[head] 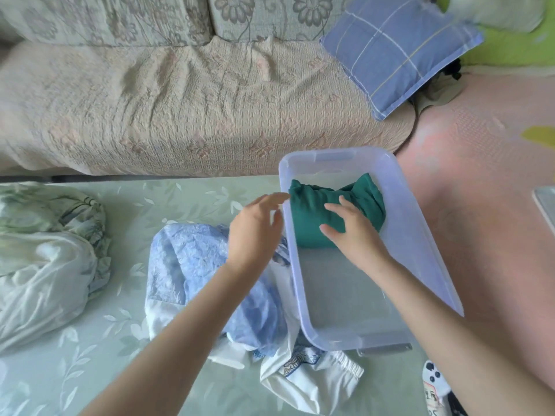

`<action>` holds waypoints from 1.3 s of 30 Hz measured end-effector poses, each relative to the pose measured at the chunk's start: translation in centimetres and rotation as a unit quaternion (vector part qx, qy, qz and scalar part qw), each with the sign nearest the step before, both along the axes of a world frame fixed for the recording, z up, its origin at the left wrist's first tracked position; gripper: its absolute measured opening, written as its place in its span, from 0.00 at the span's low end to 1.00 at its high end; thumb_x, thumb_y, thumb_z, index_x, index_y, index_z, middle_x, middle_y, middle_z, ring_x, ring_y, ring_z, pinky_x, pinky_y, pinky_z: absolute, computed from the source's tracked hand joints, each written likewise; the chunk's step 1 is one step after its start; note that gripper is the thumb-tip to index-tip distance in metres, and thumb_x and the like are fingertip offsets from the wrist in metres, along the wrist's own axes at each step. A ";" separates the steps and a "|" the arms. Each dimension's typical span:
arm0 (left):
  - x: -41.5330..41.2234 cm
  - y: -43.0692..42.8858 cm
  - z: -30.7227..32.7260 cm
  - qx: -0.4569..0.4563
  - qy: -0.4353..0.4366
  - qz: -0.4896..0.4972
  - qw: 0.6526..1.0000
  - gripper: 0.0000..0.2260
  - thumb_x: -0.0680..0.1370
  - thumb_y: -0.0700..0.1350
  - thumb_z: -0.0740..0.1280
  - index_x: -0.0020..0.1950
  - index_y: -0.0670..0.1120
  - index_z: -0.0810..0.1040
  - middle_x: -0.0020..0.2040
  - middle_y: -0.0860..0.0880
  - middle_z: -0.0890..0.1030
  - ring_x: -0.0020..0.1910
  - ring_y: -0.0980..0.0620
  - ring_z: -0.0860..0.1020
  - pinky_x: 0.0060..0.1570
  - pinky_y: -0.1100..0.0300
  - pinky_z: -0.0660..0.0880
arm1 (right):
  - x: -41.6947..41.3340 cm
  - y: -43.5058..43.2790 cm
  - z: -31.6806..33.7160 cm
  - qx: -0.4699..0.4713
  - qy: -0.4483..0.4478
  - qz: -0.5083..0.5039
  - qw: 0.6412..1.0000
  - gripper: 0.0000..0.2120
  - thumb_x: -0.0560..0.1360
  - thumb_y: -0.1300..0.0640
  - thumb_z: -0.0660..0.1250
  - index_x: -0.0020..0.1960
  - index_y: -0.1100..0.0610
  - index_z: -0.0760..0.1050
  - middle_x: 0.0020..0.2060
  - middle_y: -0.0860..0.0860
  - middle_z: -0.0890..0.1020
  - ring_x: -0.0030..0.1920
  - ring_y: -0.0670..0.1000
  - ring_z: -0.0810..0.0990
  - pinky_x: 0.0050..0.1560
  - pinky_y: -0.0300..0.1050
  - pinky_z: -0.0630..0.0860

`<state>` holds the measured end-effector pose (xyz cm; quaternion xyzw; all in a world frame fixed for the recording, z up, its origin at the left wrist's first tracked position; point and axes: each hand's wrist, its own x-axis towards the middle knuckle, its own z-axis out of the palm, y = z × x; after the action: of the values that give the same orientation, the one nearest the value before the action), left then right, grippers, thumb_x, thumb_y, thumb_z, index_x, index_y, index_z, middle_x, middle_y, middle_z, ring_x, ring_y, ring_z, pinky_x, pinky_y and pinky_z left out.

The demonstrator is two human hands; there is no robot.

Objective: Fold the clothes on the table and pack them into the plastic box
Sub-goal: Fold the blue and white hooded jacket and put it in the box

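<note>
We count one piece packed: a folded dark green garment lies in the far end of the clear plastic box, right of centre in the frame. The near half of the box shows only bare floor. Our right hand lies flat on the green cloth, fingers straight and spread, gripping nothing. We judge it to be pressing the bundle into place. Our left hand hovers at the box's left rim, fingers loose and apart. It is slightly blurred but holds nothing.

Most of the work is left. A crumpled pale blue garment and a white piece with an elastic hem lie unfolded at lower centre, against the box. A white and leaf-print bundle sits at the left edge on the table.
</note>
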<state>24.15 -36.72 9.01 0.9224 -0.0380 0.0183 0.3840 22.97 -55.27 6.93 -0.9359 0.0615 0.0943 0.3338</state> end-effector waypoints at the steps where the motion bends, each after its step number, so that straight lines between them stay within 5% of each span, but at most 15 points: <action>1: -0.1 1.9 -0.1 -0.004 0.001 0.010 1.000 0.17 0.76 0.37 0.62 0.60 0.52 0.79 0.55 0.51 0.82 0.49 0.48 0.80 0.47 0.52 0.78 | -0.1 1.7 1.0 -0.001 -0.028 0.007 1.000 0.23 0.78 0.53 0.65 0.72 0.52 0.67 0.76 0.48 0.57 0.72 0.47 0.64 0.63 0.44 0.66; 5: -1.3 9.1 -1.7 0.048 0.060 0.003 0.997 0.18 0.76 0.36 0.63 0.62 0.52 0.78 0.57 0.50 0.80 0.52 0.47 0.79 0.47 0.54 0.76 | -1.0 9.6 2.8 -0.064 -0.095 0.105 0.988 0.23 0.78 0.50 0.64 0.71 0.54 0.68 0.76 0.52 0.57 0.73 0.51 0.62 0.69 0.44 0.60; 9: -3.3 15.9 -4.1 0.105 0.141 -0.003 0.984 0.18 0.76 0.40 0.64 0.65 0.53 0.75 0.59 0.49 0.78 0.57 0.48 0.77 0.51 0.56 0.73 | -2.2 16.0 1.0 -0.116 -0.068 0.167 0.977 0.25 0.79 0.49 0.61 0.74 0.55 0.63 0.77 0.53 0.52 0.77 0.51 0.49 0.74 0.45 0.47; 16: -6.6 25.7 -7.4 0.143 0.216 -0.039 0.965 0.16 0.78 0.42 0.64 0.65 0.53 0.75 0.61 0.49 0.77 0.58 0.50 0.77 0.53 0.57 0.73 | -4.6 22.3 -5.4 -0.117 0.052 0.073 0.989 0.27 0.77 0.47 0.64 0.72 0.57 0.65 0.72 0.54 0.65 0.73 0.52 0.61 0.70 0.44 0.58; 21: -7.6 29.4 -11.4 0.121 0.196 -0.061 0.971 0.19 0.77 0.43 0.65 0.67 0.55 0.73 0.66 0.52 0.74 0.57 0.51 0.77 0.52 0.59 0.72 | -4.7 26.1 -9.5 -0.211 0.011 0.055 0.976 0.28 0.76 0.46 0.65 0.72 0.56 0.64 0.75 0.57 0.59 0.76 0.56 0.53 0.74 0.52 0.51; 25: -8.1 30.1 -15.4 0.111 0.170 -0.128 0.971 0.23 0.76 0.45 0.68 0.70 0.57 0.69 0.72 0.54 0.68 0.68 0.53 0.69 0.62 0.57 0.70 | -4.1 28.3 -12.5 -0.270 -0.025 0.073 0.960 0.30 0.76 0.43 0.63 0.73 0.54 0.62 0.76 0.57 0.56 0.76 0.57 0.51 0.74 0.52 0.43; 30: -8.9 29.3 -20.0 0.105 0.117 -0.173 0.972 0.29 0.73 0.53 0.71 0.73 0.58 0.65 0.74 0.55 0.65 0.72 0.53 0.63 0.68 0.58 0.60 | -3.7 29.8 -16.6 -0.309 -0.107 0.072 0.942 0.29 0.74 0.46 0.68 0.71 0.57 0.67 0.73 0.61 0.64 0.75 0.59 0.56 0.73 0.53 0.41; 35: -8.1 29.4 -23.5 0.074 0.015 -0.133 0.988 0.18 0.70 0.47 0.74 0.59 0.52 0.80 0.58 0.50 0.76 0.58 0.47 0.73 0.56 0.58 0.70 | -2.6 29.9 -19.4 -0.319 -0.215 0.054 0.921 0.12 0.67 0.58 0.74 0.50 0.59 0.80 0.46 0.58 0.83 0.53 0.58 0.79 0.61 0.51 0.60; 39: -6.9 29.2 -24.5 0.024 -0.016 -0.085 0.996 0.09 0.69 0.44 0.74 0.49 0.49 0.84 0.51 0.49 0.79 0.51 0.47 0.76 0.48 0.60 0.70 | -2.4 30.2 -18.9 -0.304 -0.254 0.032 0.918 0.04 0.72 0.61 0.69 0.46 0.58 0.82 0.36 0.61 0.83 0.42 0.62 0.81 0.49 0.51 0.71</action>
<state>17.28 -7.56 -15.50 0.9243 -0.1224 -0.0005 0.3614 20.58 -25.05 -11.99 -0.9861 -0.0302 -0.1595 0.0347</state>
